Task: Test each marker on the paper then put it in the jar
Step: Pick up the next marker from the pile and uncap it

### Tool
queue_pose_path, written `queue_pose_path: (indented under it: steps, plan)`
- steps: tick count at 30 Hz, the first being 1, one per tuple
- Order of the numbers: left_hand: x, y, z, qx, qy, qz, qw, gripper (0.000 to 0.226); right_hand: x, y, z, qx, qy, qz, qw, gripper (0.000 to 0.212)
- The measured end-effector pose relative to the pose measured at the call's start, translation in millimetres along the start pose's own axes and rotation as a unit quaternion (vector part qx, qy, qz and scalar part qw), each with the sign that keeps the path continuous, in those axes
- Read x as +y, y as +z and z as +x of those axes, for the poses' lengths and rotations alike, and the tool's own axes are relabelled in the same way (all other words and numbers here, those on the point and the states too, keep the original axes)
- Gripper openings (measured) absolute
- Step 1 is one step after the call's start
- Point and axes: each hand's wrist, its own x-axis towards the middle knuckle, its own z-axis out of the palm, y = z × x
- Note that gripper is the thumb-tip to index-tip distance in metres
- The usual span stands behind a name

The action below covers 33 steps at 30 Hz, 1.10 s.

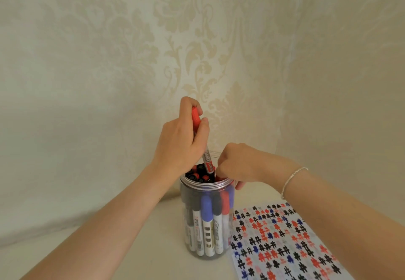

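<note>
A clear plastic jar (186,196) stands in the middle, packed with several black, red and blue markers. My left hand (179,139) grips a red-capped marker (207,159) above the jar, cap end up, its lower end just inside the mouth. My right hand (236,165) is at the jar's right rim, fingers curled down onto the tops of the markers inside; whether it grips one is hidden. To the right lies the paper (285,242), covered in black, red and blue hash marks.
The jar and paper rest on a cream surface (109,247). A patterned cream wall (197,49) rises close behind and wraps round both sides. A thin silver bracelet (293,180) circles my right wrist.
</note>
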Motion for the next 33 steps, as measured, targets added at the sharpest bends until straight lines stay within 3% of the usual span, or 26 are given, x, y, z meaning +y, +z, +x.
queue_pose_path:
  steps: [9, 14, 24, 33]
  plan:
    - [6, -1, 3, -0.031, 0.009, -0.010, 0.999, 0.016, 2, 3, -1, 0.021, -0.002, 0.008, 1.000, 0.022]
    - [7, 0, 4, -0.055, 0.002, -0.043, 0.998, 0.014, 1, 2, -1, 0.001, -0.004, 0.036, 0.999, 0.016]
    - [2, -9, 5, -0.133, 0.035, -0.014, 0.990, 0.012, -3, 2, -1, -0.053, 0.004, 0.077, 0.996, 0.029]
    - [-4, -6, 0, -0.081, 0.064, -0.002, 0.995, 0.011, 0, 0, -3, -0.048, 0.000, 0.065, 0.997, 0.039]
